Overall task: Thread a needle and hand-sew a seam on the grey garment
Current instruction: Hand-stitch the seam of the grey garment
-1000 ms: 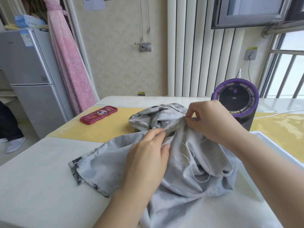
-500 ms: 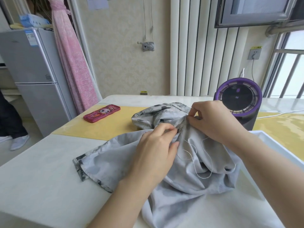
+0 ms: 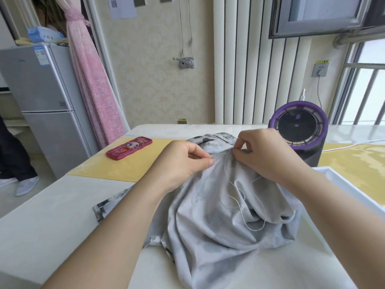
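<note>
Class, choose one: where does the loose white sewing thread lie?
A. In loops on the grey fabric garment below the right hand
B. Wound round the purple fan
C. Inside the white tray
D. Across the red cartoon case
A: the white sewing thread runs down from the right hand and lies in loops on the grey fabric garment.

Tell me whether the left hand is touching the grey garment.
Touching. The head view shows the left hand pinching a raised fold of the grey garment between thumb and fingertips, with no gap between them.
</note>
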Demonstrator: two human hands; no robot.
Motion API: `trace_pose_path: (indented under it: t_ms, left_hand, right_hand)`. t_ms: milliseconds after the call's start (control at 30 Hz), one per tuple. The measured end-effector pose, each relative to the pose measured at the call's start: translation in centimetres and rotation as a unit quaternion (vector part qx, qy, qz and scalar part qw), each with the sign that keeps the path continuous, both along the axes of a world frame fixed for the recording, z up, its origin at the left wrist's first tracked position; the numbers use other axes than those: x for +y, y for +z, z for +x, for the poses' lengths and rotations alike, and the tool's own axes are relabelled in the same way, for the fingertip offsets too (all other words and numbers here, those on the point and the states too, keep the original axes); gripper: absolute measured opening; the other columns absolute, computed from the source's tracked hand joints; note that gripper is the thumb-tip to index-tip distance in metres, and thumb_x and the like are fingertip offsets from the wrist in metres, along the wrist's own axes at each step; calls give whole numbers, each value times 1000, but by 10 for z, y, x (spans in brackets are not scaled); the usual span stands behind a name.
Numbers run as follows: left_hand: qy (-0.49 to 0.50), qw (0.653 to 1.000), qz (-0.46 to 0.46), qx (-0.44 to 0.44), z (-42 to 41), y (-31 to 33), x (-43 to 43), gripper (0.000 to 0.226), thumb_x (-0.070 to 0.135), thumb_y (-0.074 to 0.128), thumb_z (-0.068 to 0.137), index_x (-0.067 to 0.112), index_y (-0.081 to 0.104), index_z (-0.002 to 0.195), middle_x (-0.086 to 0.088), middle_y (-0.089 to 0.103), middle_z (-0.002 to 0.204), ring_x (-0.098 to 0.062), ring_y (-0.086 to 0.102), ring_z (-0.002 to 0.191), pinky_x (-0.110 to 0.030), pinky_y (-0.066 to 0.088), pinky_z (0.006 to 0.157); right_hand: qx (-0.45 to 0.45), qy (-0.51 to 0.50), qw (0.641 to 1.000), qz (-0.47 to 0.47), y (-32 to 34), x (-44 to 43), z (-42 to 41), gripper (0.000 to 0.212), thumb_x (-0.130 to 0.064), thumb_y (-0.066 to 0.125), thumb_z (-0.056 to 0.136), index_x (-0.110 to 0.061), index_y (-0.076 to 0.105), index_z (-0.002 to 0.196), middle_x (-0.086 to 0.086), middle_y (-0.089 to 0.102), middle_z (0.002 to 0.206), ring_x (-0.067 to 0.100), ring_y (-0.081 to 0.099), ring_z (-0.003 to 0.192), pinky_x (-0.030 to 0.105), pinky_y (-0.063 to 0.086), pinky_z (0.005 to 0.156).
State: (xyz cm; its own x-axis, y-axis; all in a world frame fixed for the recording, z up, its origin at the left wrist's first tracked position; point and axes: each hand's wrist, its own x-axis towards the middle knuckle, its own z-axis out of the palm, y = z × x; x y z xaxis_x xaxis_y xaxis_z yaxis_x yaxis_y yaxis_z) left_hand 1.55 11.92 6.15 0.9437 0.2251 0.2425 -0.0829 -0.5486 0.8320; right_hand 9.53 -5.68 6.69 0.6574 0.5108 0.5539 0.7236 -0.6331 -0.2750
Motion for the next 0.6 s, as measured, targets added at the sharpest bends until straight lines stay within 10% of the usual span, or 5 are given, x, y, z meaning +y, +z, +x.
trace_pose_path:
  t_ms: [600]
  left_hand:
    - [-80,960,248,98,-9,11,4,16,29,75,79,22,65,68,21,50,41,4,42,40,-10,27,42]
  right_hand:
    - [7,1,1000,-12,2,-2,-1,9,-18,60,84,-22,59,75,-11,45,54,2,41,55,22,33,51]
